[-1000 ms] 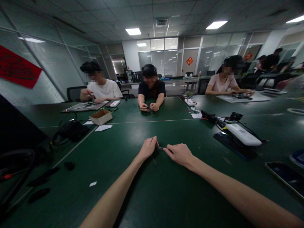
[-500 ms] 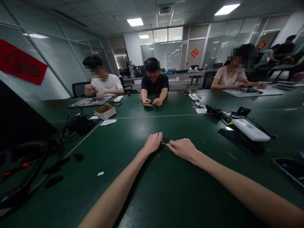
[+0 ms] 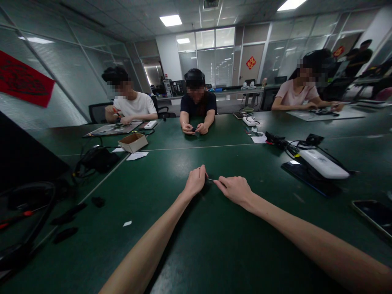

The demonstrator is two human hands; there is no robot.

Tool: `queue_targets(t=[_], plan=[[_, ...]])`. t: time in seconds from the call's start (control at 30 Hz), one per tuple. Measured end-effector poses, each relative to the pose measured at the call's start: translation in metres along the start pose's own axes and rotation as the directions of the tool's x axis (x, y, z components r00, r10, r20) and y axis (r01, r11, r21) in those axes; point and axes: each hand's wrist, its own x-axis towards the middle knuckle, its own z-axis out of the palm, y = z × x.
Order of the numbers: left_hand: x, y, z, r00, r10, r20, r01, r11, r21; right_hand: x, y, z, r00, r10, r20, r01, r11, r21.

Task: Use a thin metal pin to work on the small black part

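Note:
My left hand (image 3: 196,182) is closed, with its fingers curled round something that I cannot make out. A thin, light metal rod (image 3: 210,179) spans the small gap between my hands. Its right end is pinched between the thumb and fingers of my right hand (image 3: 235,190); its left end reaches the fingers of my left hand. What kind of tool the rod belongs to does not show. Both hands are just above the green table (image 3: 183,253), near its middle. A small white scrap (image 3: 127,223) lies to the left of my left forearm.
On the left are a cardboard box (image 3: 133,143), a black pouch (image 3: 99,160) and dark pieces (image 3: 65,234). On the right lie a white power bank-like block (image 3: 324,164) with cables, and a phone (image 3: 374,216). Three people sit across the table, working with their hands.
The view has shifted slightly, so the room and table sit a little higher and further left in it. My hands keep their hold, with the rod showing at a slightly different angle.

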Motion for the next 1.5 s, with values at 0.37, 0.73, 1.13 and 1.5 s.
queue_targets(t=[0.37, 0.73, 1.13, 1.5], plan=[[-0.001, -0.003, -0.006, 0.999, -0.040, -0.002, 0.039, 0.997, -0.061, -0.001, 0.002, 0.000, 0.999, 0.030, -0.025, -0.026, 0.992, 0.124], [0.001, -0.001, -0.004, 0.995, -0.101, 0.015, 0.102, 0.991, -0.082, -0.002, 0.004, 0.002, 0.999, 0.026, -0.043, -0.019, 0.987, 0.160], [0.005, -0.009, -0.009, 0.976, -0.216, 0.002, 0.212, 0.959, -0.189, -0.001, 0.029, 0.000, 0.981, 0.156, -0.116, -0.119, 0.954, 0.276], [0.003, -0.017, -0.024, 0.937, -0.251, 0.241, 0.347, 0.614, -0.709, 0.000, 0.090, -0.014, 0.890, 0.369, -0.266, -0.308, 0.919, 0.245]])
